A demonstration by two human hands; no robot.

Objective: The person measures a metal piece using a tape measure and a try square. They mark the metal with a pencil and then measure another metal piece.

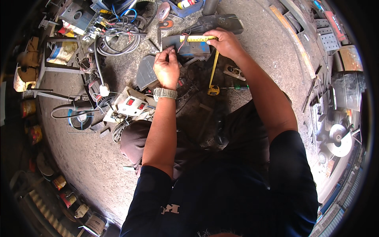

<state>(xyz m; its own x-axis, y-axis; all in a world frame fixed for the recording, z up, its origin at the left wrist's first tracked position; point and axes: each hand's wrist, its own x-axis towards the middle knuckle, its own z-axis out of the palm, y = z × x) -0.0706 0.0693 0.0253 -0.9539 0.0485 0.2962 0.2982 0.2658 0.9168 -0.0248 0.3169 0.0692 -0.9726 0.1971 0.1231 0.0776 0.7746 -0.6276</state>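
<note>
A flat dark metal piece with blue paint [189, 48] lies in front of me. The yellow blade of a tape measure [196, 38] stretches along its far side. My right hand [226, 44] is closed on that blade near the metal's right end. From there the blade bends down to the tape measure's yellow case [213, 90], lower and nearer to me. At the metal's left end is my left hand [166, 70], its fingertips pinched together against the near edge. Whatever they hold, if anything, is too small to make out. A thin reddish wire [183, 42] crosses the metal.
A grey cable coil [122, 41] lies at the far left. Nearer stands a pale box with red switches [135, 103]. A dark angle grinder-like tool [221, 23] sits beyond the metal. A power socket strip [234, 72] and a green-handled screwdriver [240, 87] lie right of the tape.
</note>
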